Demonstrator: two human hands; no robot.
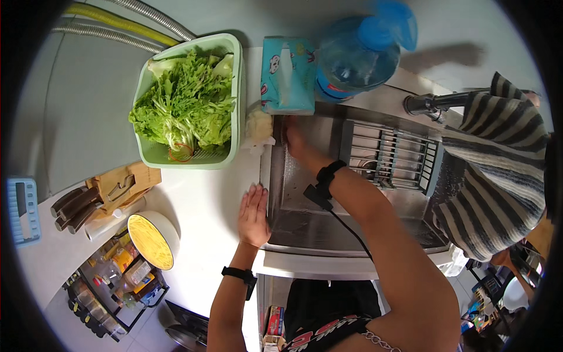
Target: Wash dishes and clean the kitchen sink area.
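My left hand (254, 220) lies flat on the white countertop (206, 198), fingers stretched out along the sink's left edge, holding nothing. Inside the stainless steel sink (303, 220), my right hand (295, 138) reaches to the far left corner. It is blurred and its fingertips are partly hidden, so I cannot tell whether it holds something. A teal tissue pack (288, 75) stands just beyond it. Beside the sink's rim sits a pale item in a clear plastic bag (258, 127). To its left is a green plastic basket (239, 110) with leafy greens (189, 97).
A metal drain rack (391, 154) spans the sink, with a striped towel (488, 176) over the faucet (420, 104). A large blue water bottle (358, 57) stands behind. On the left are a knife block (125, 178), a bowl of yellow strips (151, 240) and a bottle rack (118, 312).
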